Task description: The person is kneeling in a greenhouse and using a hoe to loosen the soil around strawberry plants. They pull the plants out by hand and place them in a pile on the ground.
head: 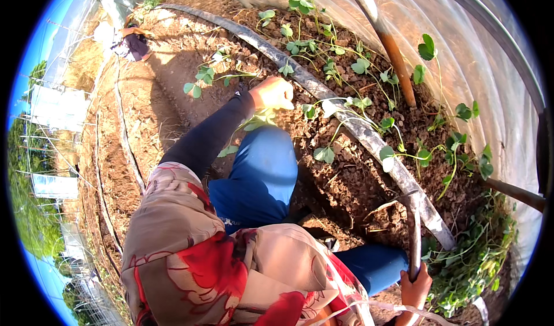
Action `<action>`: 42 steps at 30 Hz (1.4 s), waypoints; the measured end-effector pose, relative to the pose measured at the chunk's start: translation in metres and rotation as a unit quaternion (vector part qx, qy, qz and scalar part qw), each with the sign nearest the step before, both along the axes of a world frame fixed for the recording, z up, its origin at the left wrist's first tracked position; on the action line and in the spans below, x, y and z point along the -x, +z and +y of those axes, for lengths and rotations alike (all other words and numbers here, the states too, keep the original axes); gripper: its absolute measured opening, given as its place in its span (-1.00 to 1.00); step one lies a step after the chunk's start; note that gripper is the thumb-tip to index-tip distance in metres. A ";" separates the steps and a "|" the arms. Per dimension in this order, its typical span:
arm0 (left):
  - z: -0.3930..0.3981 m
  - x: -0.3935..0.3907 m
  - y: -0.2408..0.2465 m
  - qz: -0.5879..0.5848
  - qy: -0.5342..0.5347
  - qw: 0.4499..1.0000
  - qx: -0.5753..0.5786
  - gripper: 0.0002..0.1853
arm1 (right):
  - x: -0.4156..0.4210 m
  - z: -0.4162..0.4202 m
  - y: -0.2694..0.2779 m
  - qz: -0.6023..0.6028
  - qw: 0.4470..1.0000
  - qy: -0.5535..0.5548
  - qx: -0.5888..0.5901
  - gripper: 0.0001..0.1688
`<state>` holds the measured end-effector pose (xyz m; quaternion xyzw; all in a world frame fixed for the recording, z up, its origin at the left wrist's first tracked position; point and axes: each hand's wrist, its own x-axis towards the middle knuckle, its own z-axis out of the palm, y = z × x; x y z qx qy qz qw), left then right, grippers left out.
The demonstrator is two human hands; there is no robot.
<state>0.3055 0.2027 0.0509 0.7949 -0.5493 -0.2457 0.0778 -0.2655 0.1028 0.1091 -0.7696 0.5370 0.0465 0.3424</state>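
My left hand [272, 93] is curled, just above pale leaves [262, 117] by my raised knee. Whether its fingers grip a stem is hidden. In my right hand [414, 285] is the wooden handle [414, 235] of a small hand tool, perhaps a hoe. Its far end is by the grey irrigation hose [402, 178], and its head is hard to make out. Leafy seedlings, apparently strawberry plants [360, 66], stand in clumpy brown soil [346, 187] on the hose's far side. A few more, such as a seedling [324, 154], lie on the near side.
A heap of leafy plants [471, 261] lies at right. Beyond the bed rises a plastic-film wall [484, 79] with a rusty post [396, 62] and metal hoops. Thin hoses [123, 126] run along the soil at left. Another person [135, 44] is at the far end.
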 end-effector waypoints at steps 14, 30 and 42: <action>-0.008 -0.027 -0.042 -0.153 0.056 0.977 0.140 -0.93 | -0.005 0.004 0.004 0.010 1.000 -0.017 -0.009 -0.72; -0.010 -0.034 -0.031 0.056 0.183 0.979 0.069 -0.84 | 0.000 0.008 -0.001 -0.016 1.000 -0.023 -0.014 -0.70; 0.033 -0.009 -0.017 -0.152 0.153 0.976 0.015 -0.82 | 0.000 0.016 -0.007 -0.045 0.998 -0.051 -0.003 -0.70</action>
